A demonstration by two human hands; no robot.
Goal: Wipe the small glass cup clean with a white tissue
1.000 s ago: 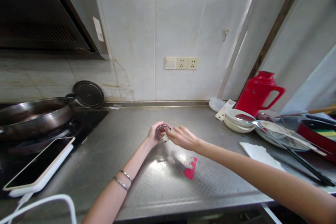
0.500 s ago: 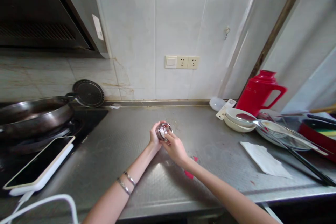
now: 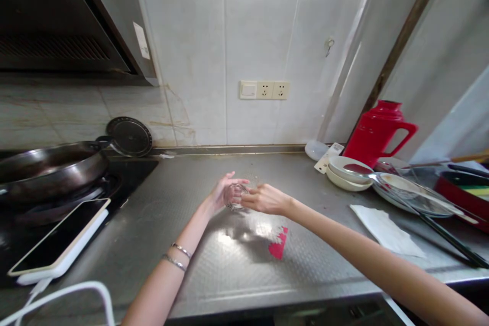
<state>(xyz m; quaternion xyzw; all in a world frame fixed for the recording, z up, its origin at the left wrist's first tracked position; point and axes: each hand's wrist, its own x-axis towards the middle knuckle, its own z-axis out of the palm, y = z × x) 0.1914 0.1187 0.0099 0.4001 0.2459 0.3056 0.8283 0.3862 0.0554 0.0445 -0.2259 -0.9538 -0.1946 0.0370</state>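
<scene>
Both my hands meet over the middle of the steel counter (image 3: 183,224). My left hand (image 3: 220,192) cups a small clear glass (image 3: 234,197) from the left, fingers curled around it. From the right, my right hand (image 3: 265,199) reaches in with its fingertips on the glass. The glass sits low, just above or on the counter; I cannot tell which. Two thin bracelets (image 3: 176,256) ring my left wrist.
A red scrap (image 3: 278,247) lies on the counter below my hands. A pan (image 3: 49,165) sits on the stove at left, a tablet (image 3: 57,242) in front of it. At right stand a red jug (image 3: 376,132), stacked bowls (image 3: 346,173), plates with utensils, and a white napkin (image 3: 385,232).
My right arm has swung out to the right again, the hand now reaching the glass from the side. The glass has turned in my hands and looks clearer.
</scene>
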